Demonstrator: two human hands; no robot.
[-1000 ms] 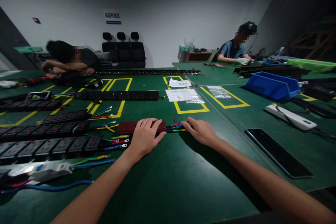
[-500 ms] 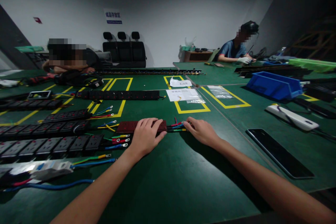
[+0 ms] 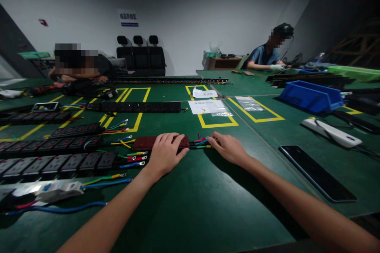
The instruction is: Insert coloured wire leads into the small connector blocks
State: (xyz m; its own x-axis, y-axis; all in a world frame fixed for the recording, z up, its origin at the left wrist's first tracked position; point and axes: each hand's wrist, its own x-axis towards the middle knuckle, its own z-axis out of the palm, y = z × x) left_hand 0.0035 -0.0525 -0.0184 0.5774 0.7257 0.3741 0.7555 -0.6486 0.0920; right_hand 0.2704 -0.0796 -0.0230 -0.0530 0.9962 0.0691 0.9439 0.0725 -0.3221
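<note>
A dark red socket strip (image 3: 142,142) lies on the green table (image 3: 190,209) in the middle of the view. My left hand (image 3: 166,150) rests over its right part, fingers curled across the top and thumb along the near side. Colored wires (image 3: 199,141) come out of the strip's right end. The fingers of my right hand (image 3: 224,145) are pinched on the ends of these wires. Left of the red strip lie black socket strips (image 3: 53,146) with wires ending in ring terminals (image 3: 142,158).
A phone (image 3: 316,172) and a white power strip (image 3: 331,132) lie to the right, with a blue bin (image 3: 310,97) behind them. Papers (image 3: 204,106) and a long black strip (image 3: 136,107) lie farther back. Two people sit across the table.
</note>
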